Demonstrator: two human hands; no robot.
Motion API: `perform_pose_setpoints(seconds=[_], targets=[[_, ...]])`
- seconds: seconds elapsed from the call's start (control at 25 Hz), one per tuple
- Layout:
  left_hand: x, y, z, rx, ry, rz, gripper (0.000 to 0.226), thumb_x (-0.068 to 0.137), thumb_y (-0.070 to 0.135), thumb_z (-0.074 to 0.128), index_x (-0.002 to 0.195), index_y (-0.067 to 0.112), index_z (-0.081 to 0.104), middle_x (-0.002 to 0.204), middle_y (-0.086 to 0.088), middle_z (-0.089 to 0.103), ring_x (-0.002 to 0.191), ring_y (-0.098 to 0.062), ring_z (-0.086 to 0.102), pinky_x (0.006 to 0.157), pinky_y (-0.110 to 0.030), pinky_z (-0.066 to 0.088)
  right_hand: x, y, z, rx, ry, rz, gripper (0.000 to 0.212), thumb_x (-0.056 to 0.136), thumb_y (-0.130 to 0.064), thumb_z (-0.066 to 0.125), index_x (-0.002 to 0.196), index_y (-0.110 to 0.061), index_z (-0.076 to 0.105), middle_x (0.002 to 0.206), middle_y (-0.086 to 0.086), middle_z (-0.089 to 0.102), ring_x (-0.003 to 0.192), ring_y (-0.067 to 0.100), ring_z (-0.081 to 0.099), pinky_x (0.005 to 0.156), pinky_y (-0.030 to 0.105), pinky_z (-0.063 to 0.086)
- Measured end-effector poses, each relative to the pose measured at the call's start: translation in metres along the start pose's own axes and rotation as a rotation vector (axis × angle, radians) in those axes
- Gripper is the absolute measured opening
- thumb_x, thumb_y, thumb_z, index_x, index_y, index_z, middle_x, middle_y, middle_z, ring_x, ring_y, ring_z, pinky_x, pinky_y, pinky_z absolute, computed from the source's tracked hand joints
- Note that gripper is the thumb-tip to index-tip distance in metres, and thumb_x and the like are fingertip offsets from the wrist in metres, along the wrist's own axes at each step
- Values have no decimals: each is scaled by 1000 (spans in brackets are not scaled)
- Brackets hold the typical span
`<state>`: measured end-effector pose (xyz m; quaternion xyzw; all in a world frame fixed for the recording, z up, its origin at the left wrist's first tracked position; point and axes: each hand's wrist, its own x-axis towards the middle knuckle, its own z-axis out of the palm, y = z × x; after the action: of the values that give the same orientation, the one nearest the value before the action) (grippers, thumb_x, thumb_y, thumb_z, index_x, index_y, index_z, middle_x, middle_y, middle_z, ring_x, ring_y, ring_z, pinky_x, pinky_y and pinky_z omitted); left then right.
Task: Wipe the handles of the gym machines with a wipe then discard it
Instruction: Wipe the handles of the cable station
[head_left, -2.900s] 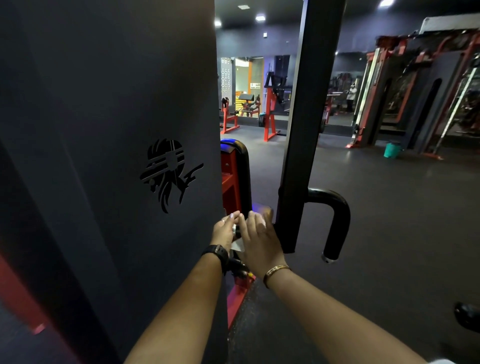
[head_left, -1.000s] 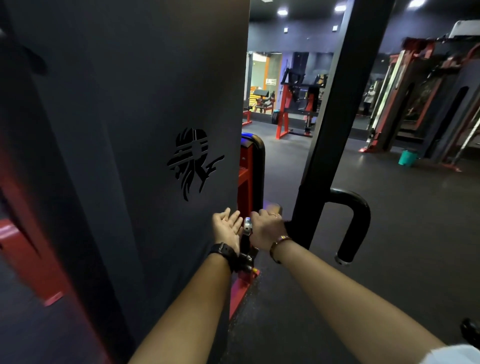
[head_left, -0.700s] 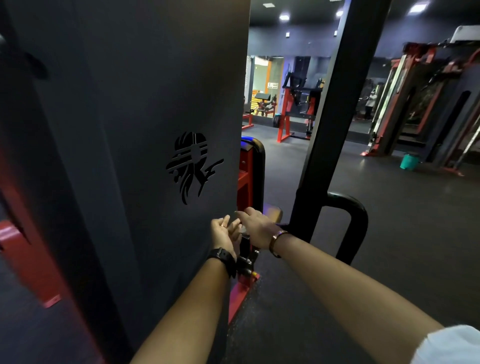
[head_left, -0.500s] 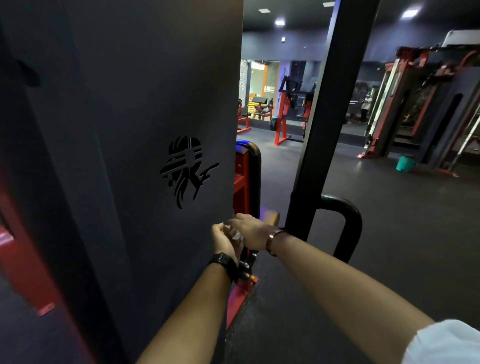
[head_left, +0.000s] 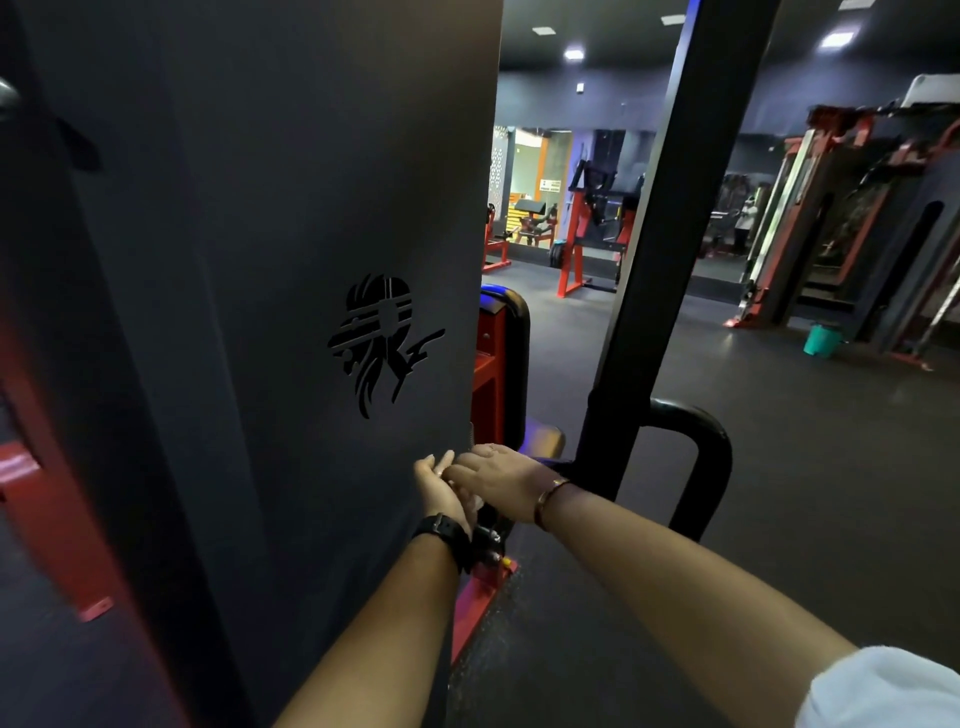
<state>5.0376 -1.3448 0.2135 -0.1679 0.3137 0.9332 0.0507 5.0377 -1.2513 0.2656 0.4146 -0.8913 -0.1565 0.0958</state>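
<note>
My left hand (head_left: 440, 486) and right hand (head_left: 501, 474) meet low down, beside the edge of the dark machine panel (head_left: 260, 312). The left hand stands palm inward with its fingers loosely curled. Flat fingers of the right hand lie across it and touch its fingertips. Only a pale sliver of the wipe (head_left: 474, 502) shows, in the left palm under the right hand. Just below the hands is a small black knob handle (head_left: 488, 540) on the red frame (head_left: 480, 587). A curved black padded handle (head_left: 709, 462) juts from the black upright post (head_left: 649, 312) to the right.
A red and black padded part (head_left: 506, 364) stands just behind the hands. Dark rubber floor (head_left: 779, 493) stretches to the right. Red machines (head_left: 587, 244) stand far back, a teal bucket (head_left: 822, 340) sits at the far right, and a person (head_left: 744, 221) stands in the distance.
My right hand let go of the small handle and swung left onto my left hand, bringing the wipe into the left palm. The view shifted slightly.
</note>
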Motion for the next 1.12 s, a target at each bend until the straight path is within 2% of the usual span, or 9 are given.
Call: perform_pose_setpoints(seconds=[0.12,0.2,0.4,0.52,0.68,0.76,0.88,0.96,1.12], targets=[[1,-1,2,-6,-1,31,39,89,47,33,78,19,58,65,2,59,53,-14,56,51,-21,42,6,-4,5,102,37,222,57,85,-8,54,138,-13,34,125,8,48,115,26,47,96,33,37],[2,-3,4,-13,1,49,43,88,46,35,74,17,64,75,-2,66,63,-18,65,58,-25,47,13,-6,3,143,5,228,53,85,-8,55,134,-14,36,125,9,51,115,28,50,93,36,41],[-2,-3,9,42,-31,71,50,91,51,35,79,20,73,79,-1,72,72,-17,69,62,-29,49,4,-8,6,178,42,308,55,86,-20,52,137,-16,32,130,5,47,117,25,48,89,37,42],[-7,-1,13,150,-95,21,48,95,53,30,106,18,62,99,-6,67,86,-20,64,73,-33,49,-9,-1,12,124,45,454,59,87,-42,46,139,-16,34,126,3,50,116,23,49,89,37,40],[-10,-1,19,188,-159,15,47,100,42,29,129,13,54,134,-10,55,102,-20,61,80,-30,48,-32,3,15,-73,365,471,30,86,-36,52,91,-9,64,86,8,63,82,28,61,69,36,48],[-10,-3,21,181,-187,29,47,102,37,30,133,9,50,142,-11,48,122,-23,52,98,-34,43,-40,-5,25,-201,471,434,24,82,-25,51,92,-8,66,80,8,63,71,28,62,61,36,51],[-10,-7,25,210,-201,55,46,101,36,31,133,10,51,144,-9,46,130,-21,46,103,-32,38,-55,-19,42,-317,433,346,51,87,-17,26,125,-8,59,115,10,64,104,27,63,89,37,51],[-10,-10,28,244,-188,97,45,102,34,31,134,10,52,144,-9,45,131,-19,44,99,-29,37,-69,-15,46,-473,399,317,47,89,-20,35,130,-10,56,127,8,60,116,22,58,101,35,44],[-4,-14,29,375,-142,240,36,100,10,39,132,3,52,141,-16,47,133,-22,41,102,-25,34,-86,-25,47,-331,650,496,42,75,-8,65,116,1,65,97,11,67,91,27,66,91,39,52]])
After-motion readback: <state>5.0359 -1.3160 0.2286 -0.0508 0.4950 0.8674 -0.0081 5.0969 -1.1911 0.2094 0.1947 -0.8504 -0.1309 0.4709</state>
